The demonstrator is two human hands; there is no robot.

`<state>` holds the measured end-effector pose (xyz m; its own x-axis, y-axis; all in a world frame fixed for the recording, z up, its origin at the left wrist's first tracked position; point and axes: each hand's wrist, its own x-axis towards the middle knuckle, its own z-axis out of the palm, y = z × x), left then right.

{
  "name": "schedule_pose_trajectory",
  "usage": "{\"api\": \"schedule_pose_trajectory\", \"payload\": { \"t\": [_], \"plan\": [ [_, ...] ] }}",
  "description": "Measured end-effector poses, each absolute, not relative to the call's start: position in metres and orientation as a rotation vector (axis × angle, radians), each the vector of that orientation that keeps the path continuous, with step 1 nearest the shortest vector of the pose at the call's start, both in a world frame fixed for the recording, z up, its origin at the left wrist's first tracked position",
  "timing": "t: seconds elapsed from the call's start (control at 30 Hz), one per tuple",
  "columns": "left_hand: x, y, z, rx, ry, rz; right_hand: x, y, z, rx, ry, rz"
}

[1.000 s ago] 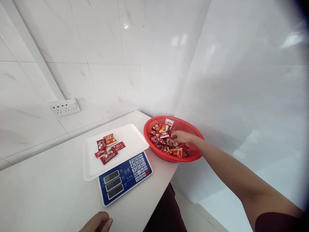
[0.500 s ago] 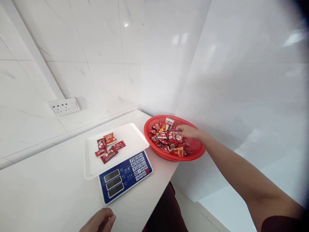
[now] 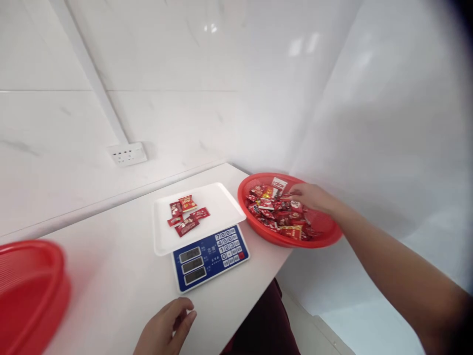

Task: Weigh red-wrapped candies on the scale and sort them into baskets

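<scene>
My right hand (image 3: 310, 197) reaches into a red basket (image 3: 325, 235) full of small red snack packets (image 3: 275, 209), its fingers pinched together over the pile near the back. What the fingers hold is hidden. A blue electronic scale (image 3: 210, 256) carries a white tray (image 3: 221, 209) with several red packets (image 3: 186, 217) on it. My left hand (image 3: 166, 328) rests on the white counter at the near edge, fingers loosely curled and apart, holding nothing.
A second red basket (image 3: 29, 291) stands at the left edge of the white counter (image 3: 111, 281). A wall socket (image 3: 127, 154) sits on the tiled wall behind. White tiled walls close in the corner at the back and right.
The view has swung left, bringing the second red basket into sight. My right hand has shifted from the pile's middle to its back. My left hand has come further into view.
</scene>
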<state>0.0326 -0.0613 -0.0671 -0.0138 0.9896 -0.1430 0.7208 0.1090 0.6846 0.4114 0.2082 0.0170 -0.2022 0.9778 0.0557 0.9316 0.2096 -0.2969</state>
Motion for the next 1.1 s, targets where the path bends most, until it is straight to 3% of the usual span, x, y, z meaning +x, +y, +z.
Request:
{"api": "schedule_pose_trajectory", "payload": {
  "t": [0.37, 0.6, 1.1],
  "plan": [
    [0.041, -0.074, -0.041, 1.656, 1.801, 0.517, 0.271, 0.157, 0.019, -1.261, -2.095, 1.128],
    [0.034, -0.086, -0.038, 1.600, 1.849, 0.510, 0.239, 0.143, -0.006, -1.154, -2.130, 0.918],
    [0.062, -0.069, -0.042, 1.758, 1.501, 0.489, 0.237, 0.020, -0.044, -0.795, -2.211, 1.744]
  ]
}}
